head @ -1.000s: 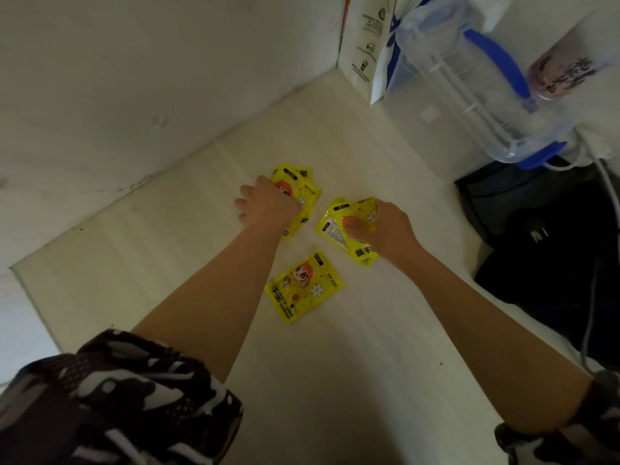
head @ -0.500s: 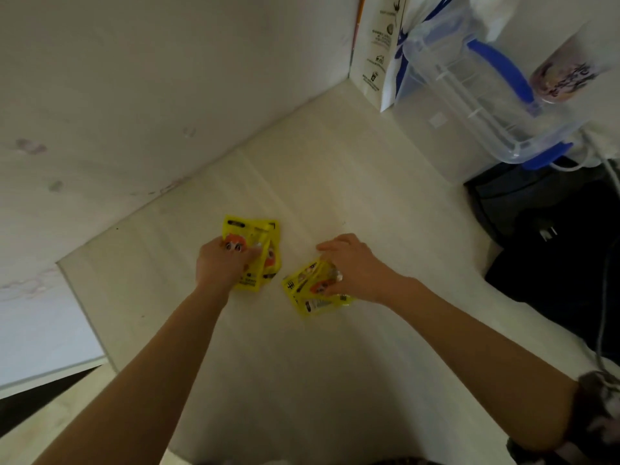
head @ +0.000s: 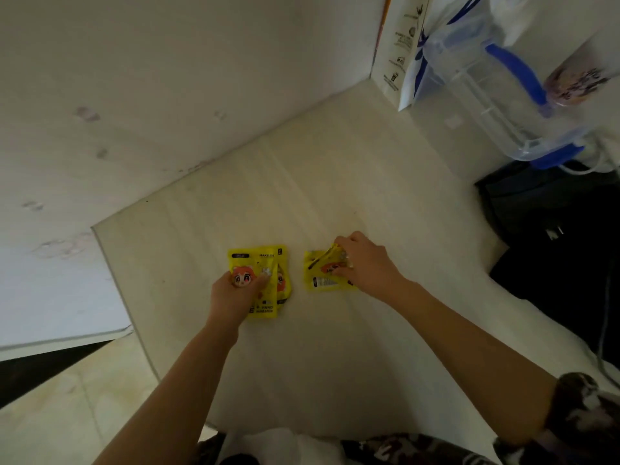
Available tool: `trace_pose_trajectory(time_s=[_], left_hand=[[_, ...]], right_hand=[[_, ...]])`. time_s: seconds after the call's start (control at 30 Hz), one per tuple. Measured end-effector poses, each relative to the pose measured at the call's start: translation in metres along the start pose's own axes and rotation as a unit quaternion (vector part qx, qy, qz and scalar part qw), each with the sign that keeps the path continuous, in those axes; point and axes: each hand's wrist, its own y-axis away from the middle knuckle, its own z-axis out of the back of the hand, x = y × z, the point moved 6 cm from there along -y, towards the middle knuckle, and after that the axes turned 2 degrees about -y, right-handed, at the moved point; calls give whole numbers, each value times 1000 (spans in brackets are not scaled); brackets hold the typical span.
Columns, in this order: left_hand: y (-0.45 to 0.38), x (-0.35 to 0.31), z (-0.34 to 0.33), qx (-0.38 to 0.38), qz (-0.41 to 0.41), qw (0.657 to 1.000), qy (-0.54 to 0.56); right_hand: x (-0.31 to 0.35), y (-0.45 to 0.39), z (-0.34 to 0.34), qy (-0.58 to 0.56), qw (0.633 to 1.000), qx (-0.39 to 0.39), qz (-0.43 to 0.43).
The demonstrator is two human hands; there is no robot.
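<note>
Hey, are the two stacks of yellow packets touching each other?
Apart. The head view shows a strip of bare table running between the left stack and the right stack.

A wide-angle view is taken from the head. The left hand and right hand are viewed steeply downward, nearby.
</note>
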Motion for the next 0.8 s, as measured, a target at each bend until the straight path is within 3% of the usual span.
trace_pose_trajectory(time_s=[0.1, 0.3, 0.53, 0.8], left_hand=[[9, 4, -1, 3, -3, 1000, 24], [23, 17, -8, 33, 7, 999, 36], [40, 33, -12, 108, 7, 994, 26], [56, 38, 7, 222, -34, 974, -41]], right_hand=[[-5, 13, 4, -85, 995, -23, -35], [-15, 46, 3, -268, 953, -71, -119], [8, 93, -9, -508, 838, -123, -157], [38, 161, -66, -580, 749, -239, -213]])
